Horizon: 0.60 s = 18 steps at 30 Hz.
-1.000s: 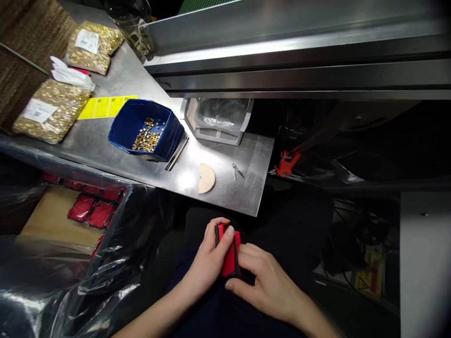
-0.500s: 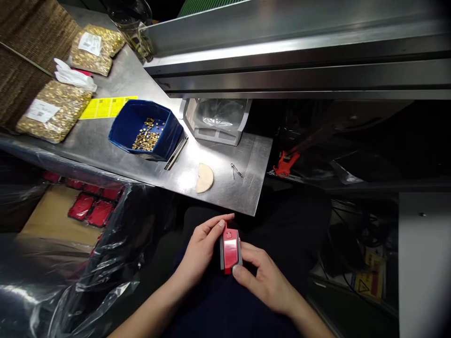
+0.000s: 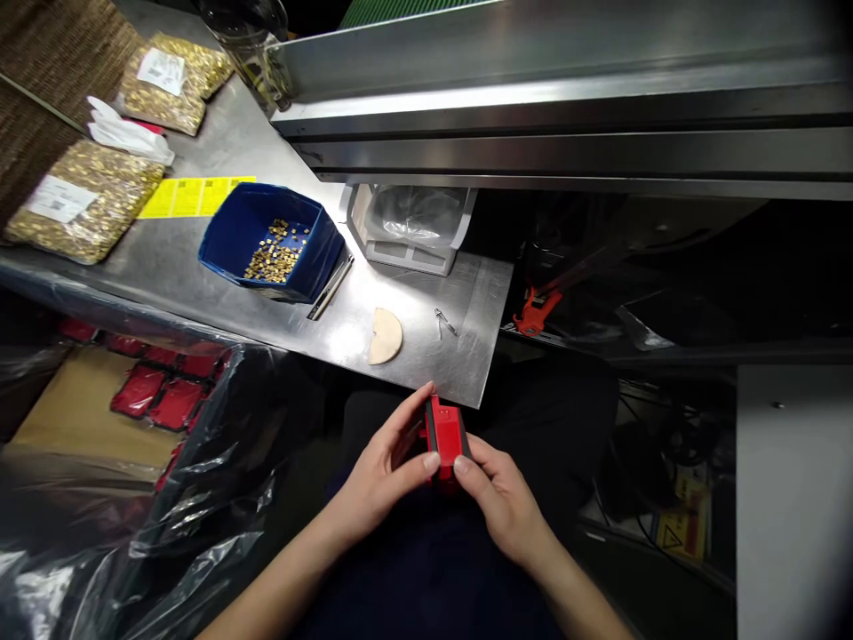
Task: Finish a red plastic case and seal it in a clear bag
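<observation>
Both hands grip a small red plastic part with a dark edge (image 3: 445, 436) over my lap, just below the front edge of the steel table (image 3: 459, 369). My left hand (image 3: 385, 467) closes on its left side, thumb on the lower edge and fingers along the top. My right hand (image 3: 501, 498) pinches the right side from below. On the table a blue bin (image 3: 230, 240) holds several small brass pieces (image 3: 273, 253).
Bags of brass parts (image 3: 80, 200) and yellow labels (image 3: 190, 196) lie at the table's left. A grey bin with a plastic liner (image 3: 410, 227), a metal rod (image 3: 330, 289), a tan half-disc (image 3: 385, 336) and a small clip (image 3: 445, 322) sit nearby. Red parts (image 3: 156, 400) fill a plastic-lined box lower left.
The red part has been turned in my hands and raised a little toward the table edge. Both hands shifted their grip and came closer to the table.
</observation>
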Tool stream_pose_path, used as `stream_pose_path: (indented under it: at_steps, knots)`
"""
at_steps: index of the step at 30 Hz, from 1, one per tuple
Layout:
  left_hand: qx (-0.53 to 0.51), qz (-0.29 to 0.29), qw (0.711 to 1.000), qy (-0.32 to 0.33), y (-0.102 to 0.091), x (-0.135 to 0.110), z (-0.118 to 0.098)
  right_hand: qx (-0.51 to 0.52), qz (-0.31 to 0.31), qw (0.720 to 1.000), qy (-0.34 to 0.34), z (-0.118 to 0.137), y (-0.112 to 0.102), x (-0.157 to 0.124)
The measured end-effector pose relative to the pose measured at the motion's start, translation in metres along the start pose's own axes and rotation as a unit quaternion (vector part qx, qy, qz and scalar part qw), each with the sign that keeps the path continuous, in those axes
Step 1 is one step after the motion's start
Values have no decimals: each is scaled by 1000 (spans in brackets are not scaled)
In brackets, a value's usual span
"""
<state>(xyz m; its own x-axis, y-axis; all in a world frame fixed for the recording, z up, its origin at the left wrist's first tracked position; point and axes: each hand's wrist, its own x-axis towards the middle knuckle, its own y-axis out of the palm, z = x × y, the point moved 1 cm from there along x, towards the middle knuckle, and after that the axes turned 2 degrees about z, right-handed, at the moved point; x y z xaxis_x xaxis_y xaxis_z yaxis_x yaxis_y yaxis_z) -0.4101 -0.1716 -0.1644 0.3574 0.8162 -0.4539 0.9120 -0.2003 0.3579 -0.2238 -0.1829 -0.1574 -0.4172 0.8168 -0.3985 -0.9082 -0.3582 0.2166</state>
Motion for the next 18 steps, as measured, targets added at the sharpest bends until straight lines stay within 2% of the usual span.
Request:
stream_pose_path:
  at_steps: [3, 9, 12, 14, 18]
  knots:
    - [-11, 17, 1000, -7, 1, -4, 4, 24, -1, 999, 30, 1, 2, 3]
    - [105, -85, 991, 14, 7, 2, 15, -14, -27, 997, 64, -1, 8, 8]
    - [115, -124, 986, -3, 8, 7, 17, -26, -31, 996, 77, -2, 10, 9]
    - [102, -121, 987, -16, 6, 9, 17, -8, -40, 995, 88, -4, 12, 9]
    - [97, -70, 992, -28, 3, 6, 17, 67, -62, 991, 99, -4, 12, 10]
